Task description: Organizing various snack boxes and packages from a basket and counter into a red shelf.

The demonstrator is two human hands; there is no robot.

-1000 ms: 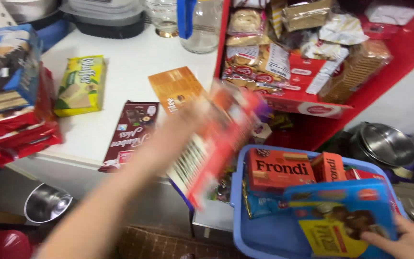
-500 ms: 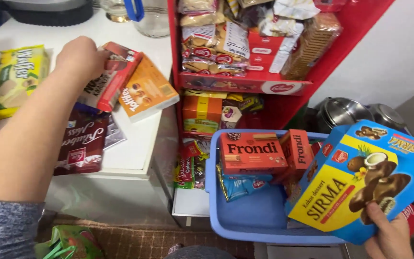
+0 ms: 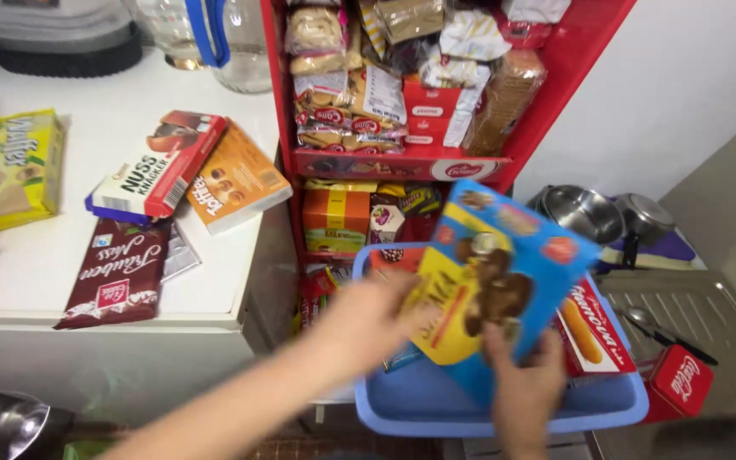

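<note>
So I'm about partway through this sorting job, judging by how stuff lies: four packs are already out on the white counter (image 3: 215,298), and the blue plastic basket (image 3: 436,409) has more in it. Done pile first: a yellow wafer pack (image 3: 6,170) sits at the counter's left edge, a dark-red chocolate bar (image 3: 117,277) lies near the front edge, a white-and-red nut chocolate bar (image 3: 159,166) rests above it and a bit over it, and an orange toffee box (image 3: 236,179) lies just beside that one, close to the right edge. What's left, as far as I can see: a red-and-white biscuit box (image 3: 594,336) standing at the basket's right side, plus whatever is hidden lower down. The thing in hand now is the blue and yellow biscuit box (image 3: 496,281), held tilted over the basket, in front of the red snack rack (image 3: 402,162). It's a flat cardboard box, blue with a yellow slanted patch and brown biscuit pictures, blurry from motion. My right hand (image 3: 526,388) grips its lower edge, fingers curled up around it. My left hand (image 3: 376,319) is on its left edge, fingers looking closed onto it, though the blur makes that hard to call.
</note>
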